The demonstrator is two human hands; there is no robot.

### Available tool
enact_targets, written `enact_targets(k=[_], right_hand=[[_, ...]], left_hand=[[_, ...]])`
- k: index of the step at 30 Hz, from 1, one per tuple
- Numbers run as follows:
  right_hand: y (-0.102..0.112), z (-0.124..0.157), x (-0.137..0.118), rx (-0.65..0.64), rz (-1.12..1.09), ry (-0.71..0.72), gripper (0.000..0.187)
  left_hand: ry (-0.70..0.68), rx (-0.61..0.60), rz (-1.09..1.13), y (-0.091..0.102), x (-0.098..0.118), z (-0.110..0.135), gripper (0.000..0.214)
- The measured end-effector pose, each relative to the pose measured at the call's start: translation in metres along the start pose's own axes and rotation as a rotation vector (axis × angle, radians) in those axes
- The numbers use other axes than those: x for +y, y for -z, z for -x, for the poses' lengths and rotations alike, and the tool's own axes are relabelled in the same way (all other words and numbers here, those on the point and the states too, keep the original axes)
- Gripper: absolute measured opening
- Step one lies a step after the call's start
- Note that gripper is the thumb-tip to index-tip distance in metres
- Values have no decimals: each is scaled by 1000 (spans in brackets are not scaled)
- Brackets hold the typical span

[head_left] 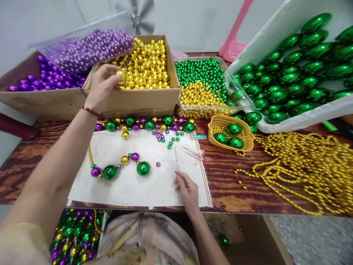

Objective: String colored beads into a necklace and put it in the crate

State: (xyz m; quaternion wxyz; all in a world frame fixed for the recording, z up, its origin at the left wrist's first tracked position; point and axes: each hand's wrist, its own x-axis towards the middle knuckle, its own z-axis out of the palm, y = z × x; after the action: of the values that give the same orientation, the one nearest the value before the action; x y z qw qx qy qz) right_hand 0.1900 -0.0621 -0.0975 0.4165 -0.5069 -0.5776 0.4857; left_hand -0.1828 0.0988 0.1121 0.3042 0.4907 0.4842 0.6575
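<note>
Resting near the bench's front edge, the right hand pinches the lower end of a thin needle, which lies on the white cloth with its long axis running from front to back, tip pointing toward the far side, likely kept flat so beads slide on easily. Left of it, a half-strung strand curves across the cloth. Farther back, the left hand grips a gold bead between its fingertips above the near wall of the cardboard box of gold beads.
</note>
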Motion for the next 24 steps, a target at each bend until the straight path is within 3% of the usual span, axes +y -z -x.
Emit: enact_targets(k=[2, 7, 12, 19, 24], right_hand=[[0, -1, -2, -10, -2, -1, 26], [2, -3, -5, -27, -22, -17, 27], [5, -2, -14, -49, -19, 17, 26], [2, 9, -39, -150, -41, 118, 18], [1, 19, -43, -156, -55, 171, 18]], left_hand=[[74, -11, 121, -16, 0, 42, 14], [484, 23, 431, -42, -29, 146, 24], [757, 64, 701, -57, -50, 203, 26], [705, 37, 620, -75, -45, 216, 31], [422, 91, 342, -88, -48, 221, 40]])
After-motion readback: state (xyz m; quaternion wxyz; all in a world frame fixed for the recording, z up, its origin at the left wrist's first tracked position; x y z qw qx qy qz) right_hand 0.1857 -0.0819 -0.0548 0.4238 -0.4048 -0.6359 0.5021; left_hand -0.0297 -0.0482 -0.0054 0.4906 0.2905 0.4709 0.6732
